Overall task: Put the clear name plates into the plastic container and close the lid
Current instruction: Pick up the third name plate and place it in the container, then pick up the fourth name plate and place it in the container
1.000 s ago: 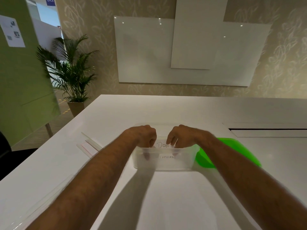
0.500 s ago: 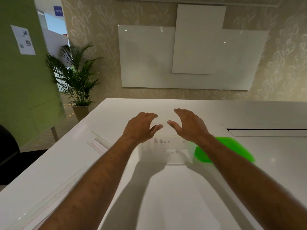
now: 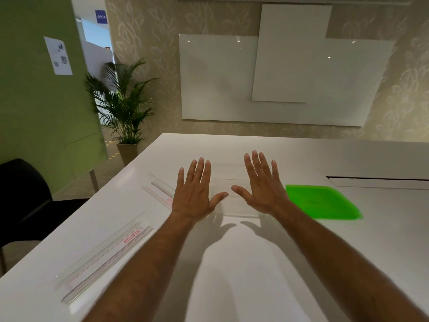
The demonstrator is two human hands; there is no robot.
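Note:
A clear plastic container [image 3: 228, 180] stands on the white table [image 3: 243, 263], largely hidden behind my hands. My left hand [image 3: 195, 191] hovers flat over its left side, fingers spread, holding nothing. Over its right side my right hand [image 3: 262, 187] is spread the same way and is empty too. The green lid [image 3: 320, 202] lies flat on the table just right of the container. Clear name plates [image 3: 160, 190] lie to the left of the container, and a longer group of clear plates [image 3: 104, 254] lies nearer to me at the left edge. Whatever is inside the container is blurred.
A slot [image 3: 378, 180] is cut into the table top at the far right. A black chair [image 3: 21, 194] stands left of the table. A potted palm [image 3: 125, 108] and a green wall are behind it. White boards hang on the far wall.
My hands were curled inside the container a second ago. They have lifted out and opened flat above it, fingers spread. The view has shifted right and down.

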